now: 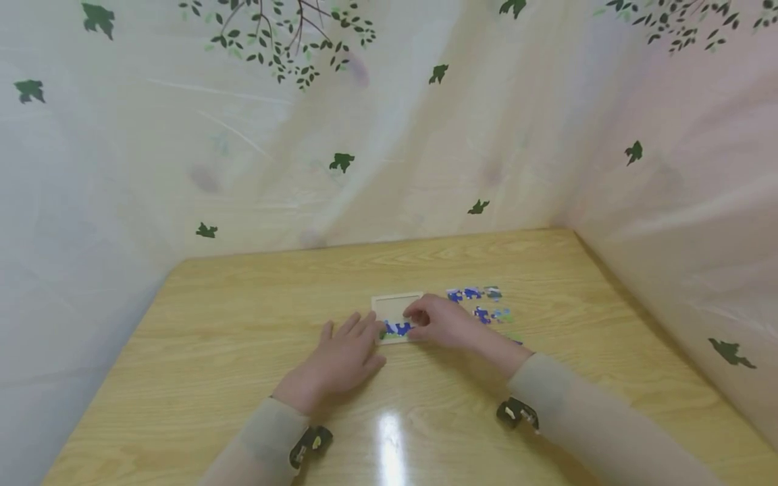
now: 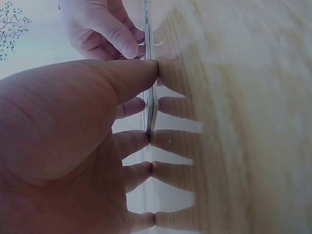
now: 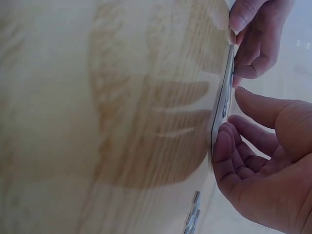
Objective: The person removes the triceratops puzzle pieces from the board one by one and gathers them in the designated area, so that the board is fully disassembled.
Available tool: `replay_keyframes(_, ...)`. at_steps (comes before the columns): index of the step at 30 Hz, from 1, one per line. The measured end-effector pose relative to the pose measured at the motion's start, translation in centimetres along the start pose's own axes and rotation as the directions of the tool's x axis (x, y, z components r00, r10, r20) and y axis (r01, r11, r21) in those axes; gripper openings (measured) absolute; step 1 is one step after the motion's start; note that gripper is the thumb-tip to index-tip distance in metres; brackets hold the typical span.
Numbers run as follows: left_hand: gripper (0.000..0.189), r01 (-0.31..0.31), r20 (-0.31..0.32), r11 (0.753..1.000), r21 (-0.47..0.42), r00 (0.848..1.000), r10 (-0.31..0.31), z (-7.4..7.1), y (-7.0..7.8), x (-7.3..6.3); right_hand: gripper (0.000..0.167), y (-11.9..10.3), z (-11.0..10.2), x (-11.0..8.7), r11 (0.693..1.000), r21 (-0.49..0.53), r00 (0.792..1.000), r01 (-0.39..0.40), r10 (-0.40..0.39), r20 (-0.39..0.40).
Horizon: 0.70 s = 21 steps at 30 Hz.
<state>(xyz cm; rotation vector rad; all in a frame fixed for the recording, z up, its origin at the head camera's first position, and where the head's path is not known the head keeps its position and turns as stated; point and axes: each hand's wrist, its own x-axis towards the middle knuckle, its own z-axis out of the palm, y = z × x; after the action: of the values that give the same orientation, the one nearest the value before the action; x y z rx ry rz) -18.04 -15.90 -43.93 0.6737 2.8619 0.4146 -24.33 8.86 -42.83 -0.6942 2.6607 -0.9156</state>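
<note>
A pale shallow puzzle frame lies on the table, with blue, white and green jigsaw pieces along its near side. My left hand rests spread at the frame's left edge. In the left wrist view, its thumb and a fingertip touch the frame's edge, while other fingertips press the tabletop. My right hand is over the frame's right side. The right wrist view shows its thumb apart from its loosely bent fingers, with nothing visible between them. Part of the frame's right side is hidden under this hand.
Loose jigsaw pieces lie to the right of the frame, several in a back row and others nearer my right forearm. One piece is partly covered by that forearm. A leaf-printed curtain stands behind the wooden table.
</note>
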Motion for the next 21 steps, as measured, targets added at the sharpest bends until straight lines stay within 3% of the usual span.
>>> replay_keyframes(9,0.065,-0.006,0.0,1.0,-0.001,1.0,0.006,0.22,-0.18,0.09,0.032,0.06,0.41,0.34,0.999,-0.042,1.0,0.006,-0.007,-0.019)
replay_keyframes(21,0.064,-0.004,0.003,1.0,-0.006,1.0,0.004,0.03,0.03,-0.06,0.026,-0.38,0.74,0.6,0.997,-0.067,0.999,-0.049,0.048,-0.017)
